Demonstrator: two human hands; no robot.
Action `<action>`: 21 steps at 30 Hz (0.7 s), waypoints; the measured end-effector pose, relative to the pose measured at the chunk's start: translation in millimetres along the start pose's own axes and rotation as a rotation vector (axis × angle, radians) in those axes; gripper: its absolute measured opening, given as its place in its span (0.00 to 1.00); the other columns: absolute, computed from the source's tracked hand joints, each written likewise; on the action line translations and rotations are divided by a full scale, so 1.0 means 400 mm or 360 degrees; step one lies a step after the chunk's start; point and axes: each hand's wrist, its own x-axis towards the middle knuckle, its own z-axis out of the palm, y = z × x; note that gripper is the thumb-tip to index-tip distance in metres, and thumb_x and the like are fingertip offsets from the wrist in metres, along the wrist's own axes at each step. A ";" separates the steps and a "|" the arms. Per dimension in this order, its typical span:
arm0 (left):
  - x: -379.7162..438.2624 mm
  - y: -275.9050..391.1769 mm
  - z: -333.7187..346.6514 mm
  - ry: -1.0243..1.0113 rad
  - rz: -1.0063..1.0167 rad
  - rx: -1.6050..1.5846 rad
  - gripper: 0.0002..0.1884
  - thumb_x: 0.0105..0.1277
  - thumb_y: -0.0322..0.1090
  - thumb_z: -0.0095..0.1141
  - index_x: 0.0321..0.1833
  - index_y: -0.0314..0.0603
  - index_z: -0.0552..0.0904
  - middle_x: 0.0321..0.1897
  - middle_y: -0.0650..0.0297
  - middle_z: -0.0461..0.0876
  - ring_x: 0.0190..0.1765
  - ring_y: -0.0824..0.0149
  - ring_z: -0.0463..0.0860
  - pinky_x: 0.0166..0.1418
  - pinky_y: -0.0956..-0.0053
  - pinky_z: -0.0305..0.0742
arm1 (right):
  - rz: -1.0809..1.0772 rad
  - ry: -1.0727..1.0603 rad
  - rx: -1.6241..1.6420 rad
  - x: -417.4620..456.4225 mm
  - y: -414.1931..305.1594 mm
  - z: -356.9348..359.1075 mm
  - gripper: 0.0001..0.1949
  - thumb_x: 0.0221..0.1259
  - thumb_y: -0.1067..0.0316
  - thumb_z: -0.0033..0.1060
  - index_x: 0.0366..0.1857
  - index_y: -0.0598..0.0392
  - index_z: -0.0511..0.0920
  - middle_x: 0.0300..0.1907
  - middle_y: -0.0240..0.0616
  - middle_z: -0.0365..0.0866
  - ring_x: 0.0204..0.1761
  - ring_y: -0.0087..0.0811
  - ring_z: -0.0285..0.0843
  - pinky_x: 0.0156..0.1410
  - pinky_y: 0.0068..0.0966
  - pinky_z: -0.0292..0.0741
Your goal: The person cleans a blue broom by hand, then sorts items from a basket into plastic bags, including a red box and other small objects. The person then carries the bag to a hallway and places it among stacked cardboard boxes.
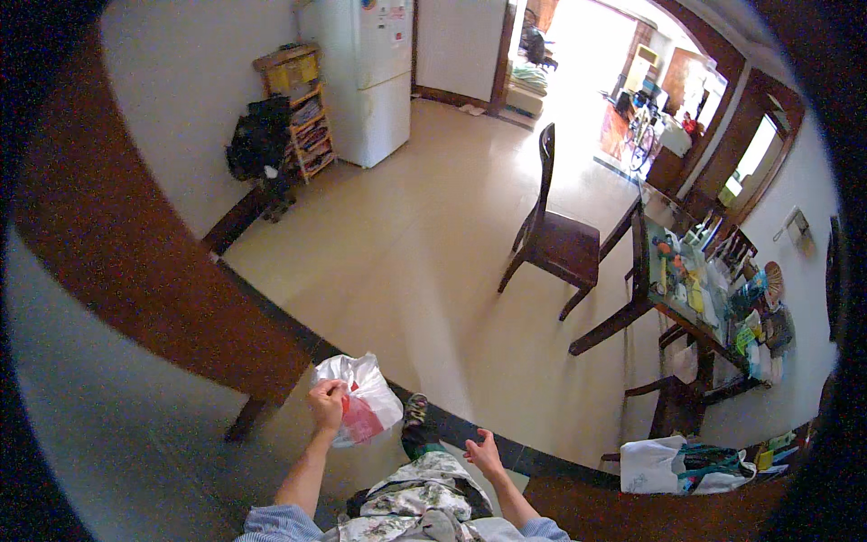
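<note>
From my left hand (328, 405) hangs a white plastic bag (372, 393) with red print, its top gathered in my fingers. What the bag holds is hidden. My right hand (483, 452) is in the air beside my body with its fingers apart, holding nothing. Below and between the hands, one foot in a patterned shoe (416, 410) is at the dark floor strip (460, 427) of a doorway. A brown wooden door frame (223, 325) curves past on the left of the bag.
Ahead on the right stand a dark wooden chair (562, 244) and a cluttered glass-topped table (698, 305). A white cloth bag (653, 464) sits near the right jamb. At the far left are a refrigerator (369, 88), a small shelf (311, 129) and a black bag (261, 139). Beyond, a bicycle (640, 139) stands in bright light.
</note>
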 end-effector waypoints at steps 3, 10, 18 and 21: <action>0.120 -0.081 0.025 0.0002 0.0141 0.0232 0.03 0.48 0.25 0.58 0.26 0.33 0.81 0.24 0.56 0.81 0.29 0.62 0.80 0.35 0.73 0.73 | -0.0162 -0.0010 -0.0075 0.115 -0.025 0.012 0.29 0.54 0.64 0.55 0.58 0.60 0.54 0.25 0.38 0.74 0.25 0.26 0.73 0.27 0.21 0.71; 0.433 -0.013 0.196 -0.0071 -0.0231 0.0040 0.05 0.48 0.26 0.57 0.28 0.31 0.81 0.25 0.57 0.80 0.26 0.63 0.78 0.32 0.73 0.72 | -0.0508 -0.0487 -0.0302 0.408 -0.422 0.132 0.29 0.56 0.61 0.55 0.59 0.55 0.55 0.28 0.42 0.77 0.28 0.29 0.73 0.33 0.29 0.71; 0.857 -0.218 0.332 0.0090 0.0083 0.0363 0.05 0.52 0.27 0.55 0.26 0.29 0.79 0.21 0.54 0.79 0.23 0.63 0.76 0.29 0.70 0.68 | -0.1279 -0.1720 -0.0536 0.484 -0.801 0.440 0.30 0.49 0.69 0.60 0.56 0.52 0.55 0.21 0.37 0.72 0.23 0.28 0.71 0.31 0.29 0.70; 1.027 -0.009 0.514 -0.0060 0.0193 0.0444 0.05 0.51 0.26 0.55 0.23 0.30 0.79 0.19 0.55 0.79 0.22 0.65 0.75 0.28 0.68 0.67 | -0.0885 -0.1906 -0.0311 0.772 -0.719 0.604 0.18 0.62 0.60 0.48 0.51 0.57 0.65 0.41 0.39 0.76 0.42 0.35 0.73 0.46 0.34 0.70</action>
